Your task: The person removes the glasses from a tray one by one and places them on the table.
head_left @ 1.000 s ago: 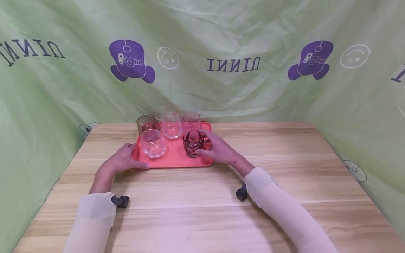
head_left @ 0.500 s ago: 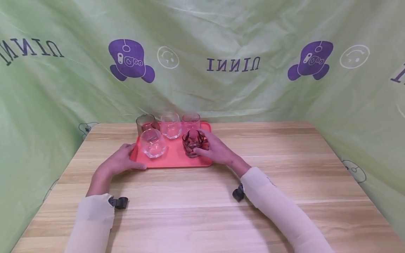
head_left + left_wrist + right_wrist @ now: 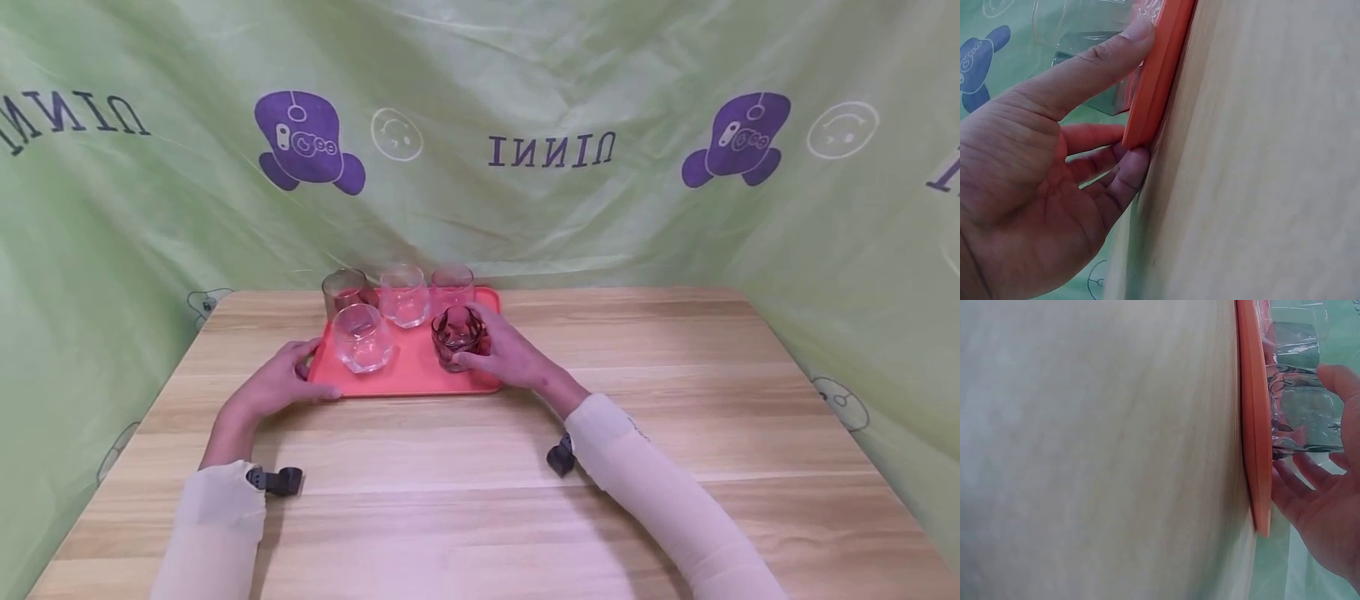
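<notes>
A red tray (image 3: 416, 385) lies near the far side of the table and bears several drinking glasses. At the tray's left end is my left hand (image 3: 279, 385), its thumb over the near rim and its fingertips at the corner, as the left wrist view shows. My right hand (image 3: 517, 354) holds a dark purple-brown glass (image 3: 453, 337) at the tray's front right, thumb in front and fingers round the right side. Upright at the front left is a clear glass (image 3: 363, 342). In the right wrist view the held glass (image 3: 1307, 415) stands on the tray.
Along the tray's back stand a smoky glass (image 3: 343, 290), a clear glass (image 3: 405, 298) and a pinkish glass (image 3: 453, 285). The wooden table (image 3: 420, 500) extends toward me. A green printed curtain (image 3: 555, 212) hangs right behind the table.
The tray has slid slightly to the left, and my left hand has shifted left with it. My right hand has moved a little left too, still around the dark glass.
</notes>
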`<control>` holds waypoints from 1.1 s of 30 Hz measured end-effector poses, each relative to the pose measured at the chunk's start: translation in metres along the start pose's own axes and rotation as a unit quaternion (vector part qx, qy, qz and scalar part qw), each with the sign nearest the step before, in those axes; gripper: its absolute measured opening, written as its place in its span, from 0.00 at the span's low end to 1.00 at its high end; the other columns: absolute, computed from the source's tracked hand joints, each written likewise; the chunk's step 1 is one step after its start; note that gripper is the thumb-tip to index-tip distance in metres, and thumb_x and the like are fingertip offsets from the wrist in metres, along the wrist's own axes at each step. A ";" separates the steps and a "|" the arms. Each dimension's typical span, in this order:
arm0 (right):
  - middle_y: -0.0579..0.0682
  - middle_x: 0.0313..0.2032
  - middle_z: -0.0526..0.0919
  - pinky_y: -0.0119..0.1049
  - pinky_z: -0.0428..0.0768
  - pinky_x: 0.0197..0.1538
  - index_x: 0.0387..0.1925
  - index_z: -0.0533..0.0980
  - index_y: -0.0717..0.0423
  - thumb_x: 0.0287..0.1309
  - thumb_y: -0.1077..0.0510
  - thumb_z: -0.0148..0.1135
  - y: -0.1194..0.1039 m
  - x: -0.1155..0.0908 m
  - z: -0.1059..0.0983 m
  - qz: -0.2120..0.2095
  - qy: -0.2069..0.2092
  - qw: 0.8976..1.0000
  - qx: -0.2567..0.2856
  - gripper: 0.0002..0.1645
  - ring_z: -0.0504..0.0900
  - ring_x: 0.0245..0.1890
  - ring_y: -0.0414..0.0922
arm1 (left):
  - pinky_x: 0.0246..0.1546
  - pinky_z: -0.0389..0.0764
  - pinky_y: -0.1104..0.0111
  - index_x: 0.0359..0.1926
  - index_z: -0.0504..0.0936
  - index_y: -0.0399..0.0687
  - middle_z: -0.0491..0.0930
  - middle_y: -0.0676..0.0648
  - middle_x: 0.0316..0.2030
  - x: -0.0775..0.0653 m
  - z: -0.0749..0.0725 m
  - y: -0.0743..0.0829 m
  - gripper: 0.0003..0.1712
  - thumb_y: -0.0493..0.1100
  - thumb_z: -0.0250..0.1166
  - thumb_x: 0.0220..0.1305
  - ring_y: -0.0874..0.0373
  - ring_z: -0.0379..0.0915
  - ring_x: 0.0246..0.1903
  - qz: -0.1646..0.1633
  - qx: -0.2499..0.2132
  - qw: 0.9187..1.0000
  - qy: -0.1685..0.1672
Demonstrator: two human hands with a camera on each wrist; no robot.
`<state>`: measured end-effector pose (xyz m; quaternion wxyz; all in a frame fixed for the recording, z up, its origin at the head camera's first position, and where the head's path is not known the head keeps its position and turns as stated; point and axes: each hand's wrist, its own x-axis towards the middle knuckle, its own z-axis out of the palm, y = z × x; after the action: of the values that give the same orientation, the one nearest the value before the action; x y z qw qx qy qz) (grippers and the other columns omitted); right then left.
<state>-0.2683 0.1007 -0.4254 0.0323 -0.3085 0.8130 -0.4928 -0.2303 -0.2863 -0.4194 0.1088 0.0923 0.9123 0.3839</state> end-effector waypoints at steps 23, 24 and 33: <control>0.56 0.67 0.66 0.45 0.70 0.67 0.80 0.50 0.56 0.58 0.50 0.77 -0.005 0.004 0.008 0.046 0.008 0.998 -0.043 0.59 0.71 0.64 0.48 | 0.39 0.73 0.59 0.79 0.55 0.33 0.62 0.32 0.59 0.001 -0.001 0.003 0.61 0.52 0.81 0.56 0.45 0.67 0.43 -0.016 -0.008 1.000 -0.007; 0.56 0.67 0.67 0.45 0.70 0.66 0.80 0.50 0.56 0.58 0.50 0.78 -0.005 0.004 0.008 0.048 0.008 0.998 -0.043 0.59 0.71 0.64 0.48 | 0.39 0.74 0.59 0.79 0.54 0.32 0.62 0.31 0.59 0.001 -0.001 0.004 0.61 0.52 0.81 0.56 0.45 0.67 0.43 -0.016 -0.008 1.000 -0.007; 0.55 0.65 0.69 0.44 0.72 0.65 0.79 0.52 0.56 0.57 0.50 0.79 -0.005 0.005 0.008 0.047 0.016 0.998 -0.044 0.59 0.74 0.62 0.47 | 0.40 0.74 0.59 0.78 0.55 0.32 0.62 0.31 0.60 0.001 0.000 0.004 0.61 0.52 0.81 0.56 0.44 0.67 0.44 -0.016 -0.007 1.000 -0.006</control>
<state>-0.2671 0.0908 -0.4243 0.0292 -0.2633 0.8477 -0.4597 -0.2309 -0.2832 -0.4164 0.1207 0.0795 0.9101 0.3884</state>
